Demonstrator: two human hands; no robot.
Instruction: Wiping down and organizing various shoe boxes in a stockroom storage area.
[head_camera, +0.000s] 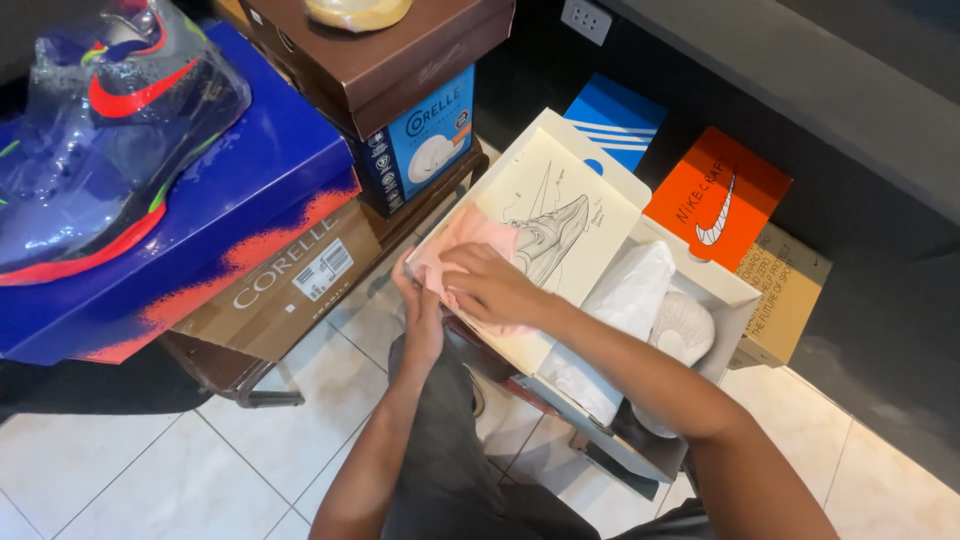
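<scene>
Risk: open shoebox (700, 285) rests tilted on lap, just right of hands; knee shift could tip it, spill white shoe (685, 325) onto tile.

Risk: pink cloth (465, 245) thin, could slip.

Right hand (490, 285) curled over cloth on box lid (560, 190), pinching it. Left hand (420, 310) upright beside, fingers gripping cloth edge. Forearms converge.

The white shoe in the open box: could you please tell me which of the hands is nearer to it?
Right. The right hand rests on the pink cloth over the lid, closer to the white shoe; the left hand sits farther out.
</scene>
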